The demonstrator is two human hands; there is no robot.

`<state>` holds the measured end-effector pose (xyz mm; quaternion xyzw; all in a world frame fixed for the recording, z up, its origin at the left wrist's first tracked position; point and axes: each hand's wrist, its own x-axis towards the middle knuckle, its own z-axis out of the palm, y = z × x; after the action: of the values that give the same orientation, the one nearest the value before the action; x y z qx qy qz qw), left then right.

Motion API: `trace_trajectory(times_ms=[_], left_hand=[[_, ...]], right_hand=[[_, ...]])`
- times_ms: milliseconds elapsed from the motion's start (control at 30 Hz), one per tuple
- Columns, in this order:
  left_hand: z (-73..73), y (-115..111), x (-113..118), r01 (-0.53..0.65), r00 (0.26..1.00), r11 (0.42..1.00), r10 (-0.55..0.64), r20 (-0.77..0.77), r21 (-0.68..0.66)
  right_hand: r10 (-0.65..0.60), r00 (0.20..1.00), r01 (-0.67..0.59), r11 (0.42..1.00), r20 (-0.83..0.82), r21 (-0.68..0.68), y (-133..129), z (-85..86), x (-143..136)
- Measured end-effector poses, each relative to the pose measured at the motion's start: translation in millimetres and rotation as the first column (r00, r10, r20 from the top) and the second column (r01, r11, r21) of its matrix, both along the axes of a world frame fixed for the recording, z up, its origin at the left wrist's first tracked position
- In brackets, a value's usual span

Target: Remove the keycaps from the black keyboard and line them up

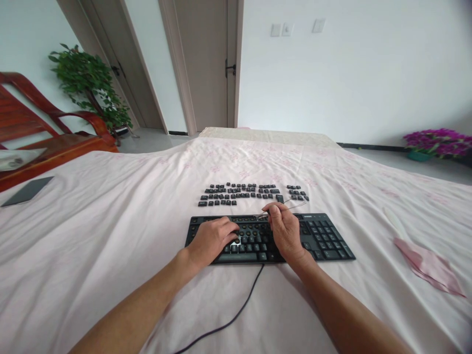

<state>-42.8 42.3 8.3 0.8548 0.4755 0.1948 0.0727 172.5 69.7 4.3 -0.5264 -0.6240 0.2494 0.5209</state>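
A black computer keyboard lies in front of me on a pink-patterned cloth. Its upper rows lack keycaps, while the lower rows and the number pad still carry theirs. My left hand rests over the keyboard's left part, fingers lying on the keys, with a small gap between thumb and forefinger. In my right hand is a thin wire keycap puller, pinched between thumb and fingers; one end reaches the keyboard's top rows. Beyond the keyboard, loose black keycaps are laid out in rows.
A cable runs from the keyboard towards me. At the right lies a pink cloth; a dark flat object lies far left. A wooden chair and a plant stand left; purple flowers stand right.
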Motion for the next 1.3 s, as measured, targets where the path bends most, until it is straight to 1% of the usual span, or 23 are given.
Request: trace_trajectory(times_ms=[167,300,367,433,533,600,700,800,900,1033,1300], left_hand=[[-0.2,-1.8,1.5,0.000,0.994,0.994,0.012,-0.110,0.108],[1.2,-1.9,1.8,-0.029,0.989,0.992,0.046,-0.139,0.122],[2.1,0.6,0.7,-0.062,0.992,0.993,0.072,-0.102,0.096],[3.7,6.4,-0.8,-0.105,0.994,0.993,0.107,-0.030,0.062],[8.0,22.2,-1.0,-0.174,0.982,0.984,0.170,0.076,0.044],[10.8,36.1,2.1,-0.209,0.975,0.976,0.202,0.098,0.068],[11.3,58.2,10.9,-0.224,0.974,0.968,0.219,0.053,0.117],[6.6,77.6,20.2,-0.215,0.974,0.965,0.223,-0.038,0.151],[1.1,91.2,26.4,-0.204,0.969,0.963,0.224,-0.106,0.173],[-2.2,99.2,30.4,-0.175,0.967,0.966,0.205,-0.153,0.189],[-3.7,100.2,32.6,-0.187,0.952,0.964,0.225,-0.206,0.191]], right_hand=[[0.003,1.000,-0.003,1.000,-0.011,-0.011,0.5,-0.7,1.2],[0.015,1.000,-0.016,1.000,-0.015,-0.011,0.4,-0.4,2.3],[0.023,1.000,-0.023,1.000,-0.014,-0.009,0.6,-0.3,3.1],[0.025,1.000,-0.025,1.000,-0.014,-0.011,1.0,-0.2,3.9],[0.034,0.999,-0.034,0.999,-0.026,-0.019,1.9,-0.5,4.6],[0.040,0.999,-0.041,0.999,-0.037,-0.020,2.3,-0.8,4.9],[0.038,0.998,-0.039,0.999,-0.043,-0.020,2.6,-1.1,5.3],[0.037,0.999,-0.038,0.999,-0.037,-0.026,2.3,-0.5,6.0],[0.036,0.999,-0.037,0.999,-0.027,-0.028,1.7,0.6,6.6],[0.038,0.999,-0.038,0.999,-0.014,-0.025,1.2,2.2,6.9],[0.031,1.000,-0.031,1.000,-0.004,-0.006,0.3,4.6,6.2]])
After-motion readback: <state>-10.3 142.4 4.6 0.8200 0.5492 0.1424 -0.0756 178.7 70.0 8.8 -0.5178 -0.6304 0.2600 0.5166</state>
